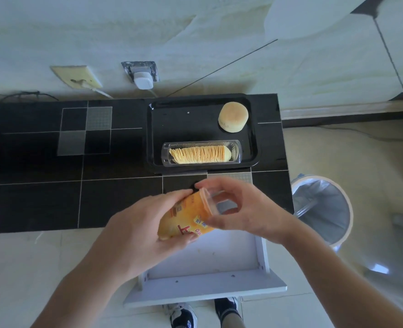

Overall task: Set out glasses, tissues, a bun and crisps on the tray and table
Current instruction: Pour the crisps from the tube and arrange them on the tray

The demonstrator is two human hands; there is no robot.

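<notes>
While the left hand wraps its fingers round the orange crisp can at lower centre of the head view, the right hand pinches the can's clear lid between thumb and fingertips at the can's upper end, which is tilted toward the upper right. Both hands hang over the near edge of the black tiled desk, above an open white drawer at lower centre. Right of centre, the black tray rests on the desk; the bun sits in the tray's upper-right corner, and a clear plastic sleeve holding a row of crisps lies along the tray's near edge. No glasses or tissues can be seen. At right of the frame a lined waste bin stands on the floor beside the desk.

Judged from this layout, bun and crisps are already set out, and the step in hand concerns the can's lid; whether it is going on or coming off cannot be told. The next move likely calls for disposing of or stowing the can, then fetching glasses and tissues.
</notes>
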